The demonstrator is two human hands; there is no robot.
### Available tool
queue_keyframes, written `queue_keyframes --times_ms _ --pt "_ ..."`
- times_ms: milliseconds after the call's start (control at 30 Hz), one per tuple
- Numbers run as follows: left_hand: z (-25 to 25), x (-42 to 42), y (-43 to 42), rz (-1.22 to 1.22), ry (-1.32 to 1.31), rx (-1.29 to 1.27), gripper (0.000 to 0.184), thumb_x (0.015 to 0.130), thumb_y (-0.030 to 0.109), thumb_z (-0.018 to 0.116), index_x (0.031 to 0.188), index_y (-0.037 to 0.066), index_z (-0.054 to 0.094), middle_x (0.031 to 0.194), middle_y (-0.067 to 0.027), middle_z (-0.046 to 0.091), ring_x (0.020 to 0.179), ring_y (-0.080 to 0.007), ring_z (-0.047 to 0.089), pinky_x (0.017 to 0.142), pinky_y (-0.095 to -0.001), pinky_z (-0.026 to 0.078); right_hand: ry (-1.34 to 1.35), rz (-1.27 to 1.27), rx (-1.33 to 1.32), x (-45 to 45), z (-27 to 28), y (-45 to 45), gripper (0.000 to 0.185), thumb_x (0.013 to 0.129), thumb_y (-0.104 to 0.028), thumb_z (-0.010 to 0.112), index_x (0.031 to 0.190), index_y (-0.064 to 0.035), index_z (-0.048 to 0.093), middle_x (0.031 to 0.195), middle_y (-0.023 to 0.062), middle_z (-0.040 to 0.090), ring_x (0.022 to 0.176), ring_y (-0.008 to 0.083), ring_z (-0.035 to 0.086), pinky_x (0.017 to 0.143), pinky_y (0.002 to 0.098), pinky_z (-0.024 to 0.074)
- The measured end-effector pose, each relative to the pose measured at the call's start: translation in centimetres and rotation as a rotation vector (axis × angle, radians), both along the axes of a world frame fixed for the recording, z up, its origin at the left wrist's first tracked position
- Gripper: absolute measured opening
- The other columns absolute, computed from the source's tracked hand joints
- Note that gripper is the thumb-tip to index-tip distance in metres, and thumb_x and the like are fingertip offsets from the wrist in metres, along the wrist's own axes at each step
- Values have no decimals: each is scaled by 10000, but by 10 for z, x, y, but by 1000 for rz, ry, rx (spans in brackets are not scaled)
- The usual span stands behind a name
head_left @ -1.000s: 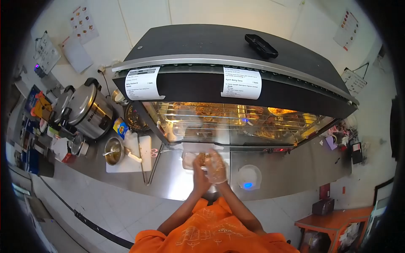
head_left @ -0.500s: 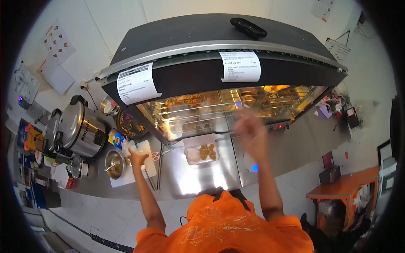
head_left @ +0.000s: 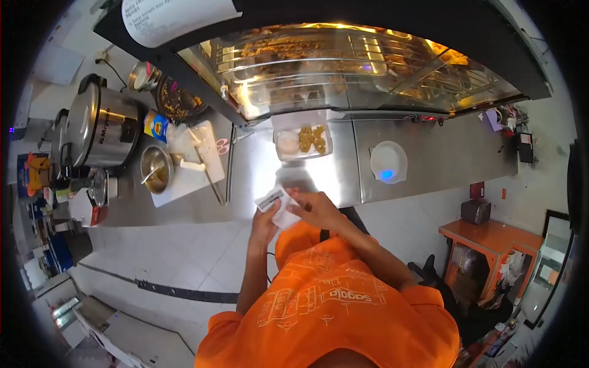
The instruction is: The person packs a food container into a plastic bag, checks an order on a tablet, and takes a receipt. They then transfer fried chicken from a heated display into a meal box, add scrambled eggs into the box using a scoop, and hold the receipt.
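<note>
A small white paper slip with dark print (head_left: 283, 216), like an order receipt, is held between my two hands in front of my chest. My left hand (head_left: 264, 223) grips its left side, thumb on top. The fingers of my right hand (head_left: 318, 211) pinch its right part. Beyond them on the steel counter lies an open food box (head_left: 304, 157), holding white rice (head_left: 288, 144) and several brown fried pieces (head_left: 311, 140). Another printed receipt (head_left: 178, 19) hangs on the display cabinet's front at upper left.
The lit glass display cabinet (head_left: 343, 76) spans the back. Left stand a rice cooker (head_left: 107, 126), a metal bowl with a spoon (head_left: 157, 169), a white cutting board (head_left: 211, 150), tongs (head_left: 215, 187) and pink-handled scissors (head_left: 222, 145). A white plate (head_left: 388, 162) lies right.
My left hand has come right from the cutting board, my right hand down from the cabinet. Both now hold a slip; the cabinet's right-hand receipt no longer shows. The view has tilted down.
</note>
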State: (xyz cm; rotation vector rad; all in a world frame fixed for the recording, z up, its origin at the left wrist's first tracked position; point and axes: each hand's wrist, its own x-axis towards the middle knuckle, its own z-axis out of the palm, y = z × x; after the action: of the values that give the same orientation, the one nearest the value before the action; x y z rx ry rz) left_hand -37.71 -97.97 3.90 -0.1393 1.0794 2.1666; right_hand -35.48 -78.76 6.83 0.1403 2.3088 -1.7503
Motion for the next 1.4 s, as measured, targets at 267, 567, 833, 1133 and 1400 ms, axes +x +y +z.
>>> queue_keyframes --times_ms 267,567,833,1133,1400 --pt "-5 32 -14 249 -151 146 581 972 243 512 1464 66 258 1100 -129 577 1117 -295 562 1016 -448 444 370 -600 700 -93 -180 105 277 908 -257 556 1068 -42 623 896 193 660 806 368 645 738 426 515" --pt "16 4 2 333 -58 99 558 917 156 554 1426 100 332 1031 -76 559 982 -224 572 948 -475 479 -53 -557 -165 -96 -203 94 299 1007 -254 423 1230 -60 464 1007 124 635 909 236 624 825 363 496" --pt "43 -4 49 270 -3 81 531 932 162 517 1422 92 326 1012 -79 525 928 -226 535 897 -483 470 -43 -647 -599 -42 -146 129 389 1009 -323 433 1303 -70 470 1095 86 597 1009 153 558 872 290 456" --pt "83 -7 145 -25 57 126 538 921 209 528 1408 85 335 986 -76 527 896 -225 554 835 -477 491 116 -1140 -535 130 -59 292 454 982 -312 487 1347 -47 432 1204 81 564 1020 141 579 823 287 495" --pt "83 26 324 -317 56 58 511 821 131 596 1286 11 425 869 -120 578 794 -263 617 813 -449 526 43 -1278 -262 233 -125 534 481 989 -336 437 1327 2 486 1170 94 603 1024 155 591 850 293 481"
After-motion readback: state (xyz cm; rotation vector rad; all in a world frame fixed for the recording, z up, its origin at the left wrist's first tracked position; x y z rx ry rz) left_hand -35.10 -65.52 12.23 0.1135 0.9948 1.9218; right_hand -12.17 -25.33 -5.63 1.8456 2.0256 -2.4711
